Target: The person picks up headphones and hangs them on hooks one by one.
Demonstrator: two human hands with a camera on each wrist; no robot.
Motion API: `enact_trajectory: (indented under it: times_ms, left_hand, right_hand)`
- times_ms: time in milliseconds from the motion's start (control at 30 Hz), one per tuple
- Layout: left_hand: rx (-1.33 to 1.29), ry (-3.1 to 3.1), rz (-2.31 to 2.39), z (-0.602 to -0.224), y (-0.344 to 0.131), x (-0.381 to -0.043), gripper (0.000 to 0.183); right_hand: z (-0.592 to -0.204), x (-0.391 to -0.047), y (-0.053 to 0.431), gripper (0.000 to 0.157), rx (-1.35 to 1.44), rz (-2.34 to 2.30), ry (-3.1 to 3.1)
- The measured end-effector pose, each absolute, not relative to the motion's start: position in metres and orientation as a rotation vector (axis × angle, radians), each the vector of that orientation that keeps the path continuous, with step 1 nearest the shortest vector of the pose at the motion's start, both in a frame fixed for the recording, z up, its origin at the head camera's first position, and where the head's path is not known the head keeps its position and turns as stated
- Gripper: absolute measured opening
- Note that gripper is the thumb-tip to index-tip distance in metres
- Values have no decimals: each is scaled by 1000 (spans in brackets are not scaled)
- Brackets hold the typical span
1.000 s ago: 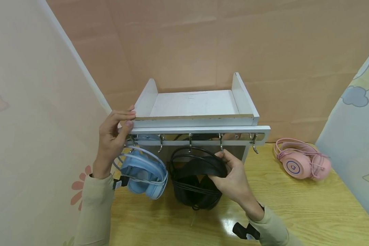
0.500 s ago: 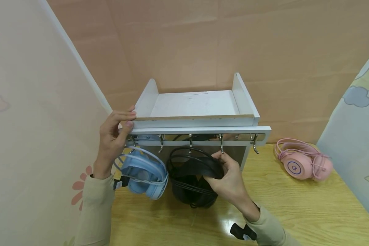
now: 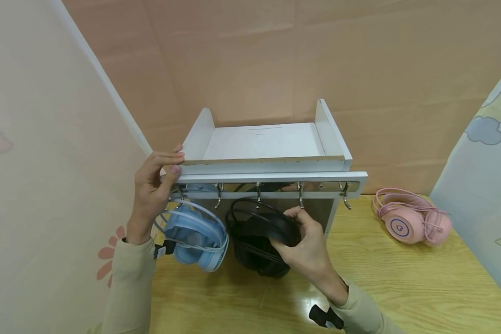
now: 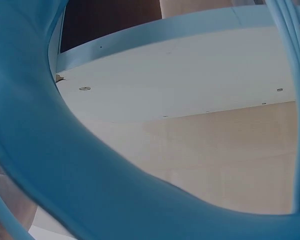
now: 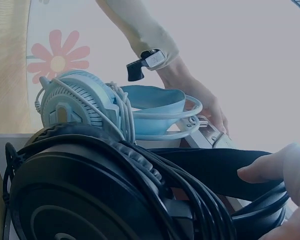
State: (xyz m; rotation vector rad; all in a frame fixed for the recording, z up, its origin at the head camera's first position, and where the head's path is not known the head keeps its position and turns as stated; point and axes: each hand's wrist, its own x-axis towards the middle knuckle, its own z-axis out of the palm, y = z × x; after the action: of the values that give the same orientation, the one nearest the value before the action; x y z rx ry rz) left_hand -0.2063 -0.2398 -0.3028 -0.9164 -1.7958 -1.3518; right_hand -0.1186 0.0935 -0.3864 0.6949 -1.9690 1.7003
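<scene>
My right hand (image 3: 306,243) pinches the headband of a black pair of headphones (image 3: 260,246), thumb below the band and fingers above. The headphones' upper wire loops overlap the middle hook (image 3: 258,192) in the head view, and a bundled cable crosses the ear cups. My left hand (image 3: 154,181) grips the left end of the white shelf (image 3: 271,177). Below that hand, a light blue pair of headphones (image 3: 196,236) hangs at the leftmost hook; its band (image 4: 115,175) fills much of the left wrist view. In the right wrist view a black ear cup (image 5: 85,195) is in front.
A pink pair of headphones (image 3: 411,222) lies on the wooden table (image 3: 380,278) at the right. Several metal hooks line the shelf's front rail, including the far-right hook (image 3: 345,195). A patterned wall panel (image 3: 67,139) stands close on the left, brown paper (image 3: 250,60) behind.
My right hand has moved a little to the left with the black headphones, and their ear cups have tilted slightly. My left hand and the blue headphones have stayed in place.
</scene>
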Motion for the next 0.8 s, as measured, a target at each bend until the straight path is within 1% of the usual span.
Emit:
enact_trajectory:
  times_ms: [267,800]
  left_hand:
    - [-933,-1781,-1358,-302,-240,-206,15]
    - [-912,-1803,-1353,-303,-240,-206,16]
  right_hand:
    - [-390,-118,89,45,682,1522,-1964]
    - [-394,-120,93,45,665,1393,-1983]
